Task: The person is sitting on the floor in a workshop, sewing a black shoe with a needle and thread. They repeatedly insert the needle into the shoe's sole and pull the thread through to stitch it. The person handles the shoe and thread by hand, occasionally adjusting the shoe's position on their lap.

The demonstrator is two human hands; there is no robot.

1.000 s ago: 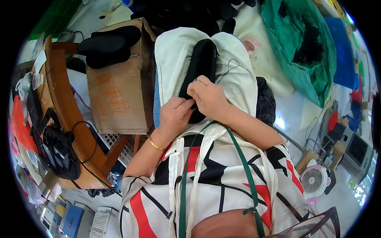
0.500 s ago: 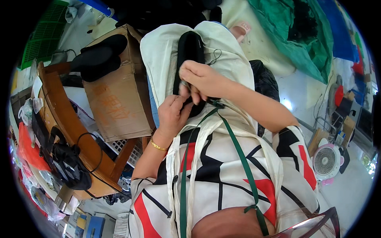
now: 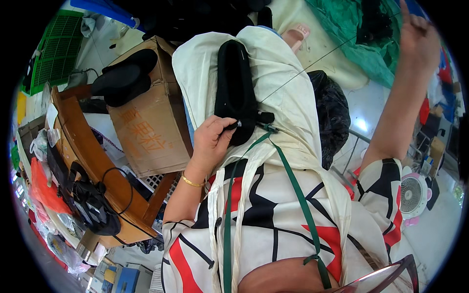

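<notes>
On my apron-covered lap lies a black cloth shoe [image 3: 236, 93], its opening facing up. My left hand [image 3: 211, 138] pinches the shoe's near end between thumb and fingers. A small shiny bit shows at those fingertips, too small to name. Far out at the upper right, my right hand [image 3: 420, 44] is raised with its fingers drawn together. A dark thread [image 3: 312, 63] runs taut from beside the shoe up to its fingertips. Whether a needle is in that hand I cannot make out. A small black piece [image 3: 265, 117] sits against the shoe's right side.
Several black shoes or soles [image 3: 122, 80] lie on a cardboard box [image 3: 139, 129] to the left, beside a wooden chair or bench [image 3: 83, 161]. A black plastic bag [image 3: 328, 115] stands right of my lap. A fan [image 3: 413, 195] is farther right.
My right hand has swung from over the shoe out to the upper right, drawing the thread straight. My left hand stays at the shoe, whose opening is now uncovered.
</notes>
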